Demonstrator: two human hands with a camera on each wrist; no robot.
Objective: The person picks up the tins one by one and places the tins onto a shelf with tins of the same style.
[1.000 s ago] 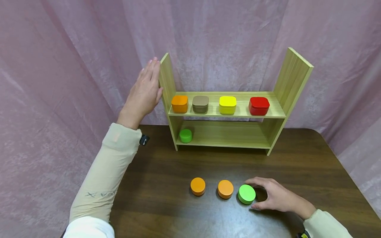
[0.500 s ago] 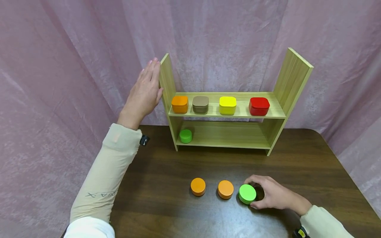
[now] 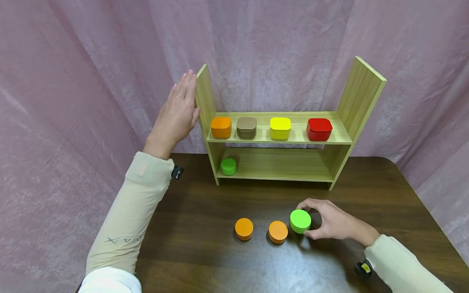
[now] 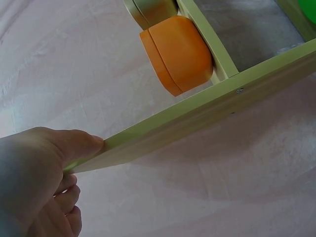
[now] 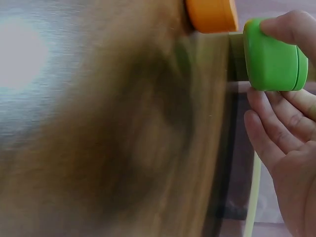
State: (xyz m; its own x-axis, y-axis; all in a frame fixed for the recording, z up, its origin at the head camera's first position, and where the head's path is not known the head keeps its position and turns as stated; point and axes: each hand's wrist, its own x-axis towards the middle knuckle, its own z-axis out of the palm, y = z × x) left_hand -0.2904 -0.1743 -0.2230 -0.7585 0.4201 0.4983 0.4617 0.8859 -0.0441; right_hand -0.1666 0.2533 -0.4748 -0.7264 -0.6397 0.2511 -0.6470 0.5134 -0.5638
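My right hand pinches a small round green box with a lid, thumb on the near side and fingers on the far side. In the right wrist view the green box is up off the table, its lid seam showing. My left hand lies against the outer face of the left side panel of a wooden shelf, fingers straight. The left wrist view has the thumb on the panel's edge. Left of the held box, two round orange boxes stand on the table.
On the upper shelf board sit square-cornered boxes in orange, grey-brown, yellow and red. Another round green box stands at the lower board's left end. A pink curtain hangs behind the dark wooden table.
The right hand has closed its fingers on the round green box and raised it, moving it slightly toward the shelf. The left hand stays against the panel.
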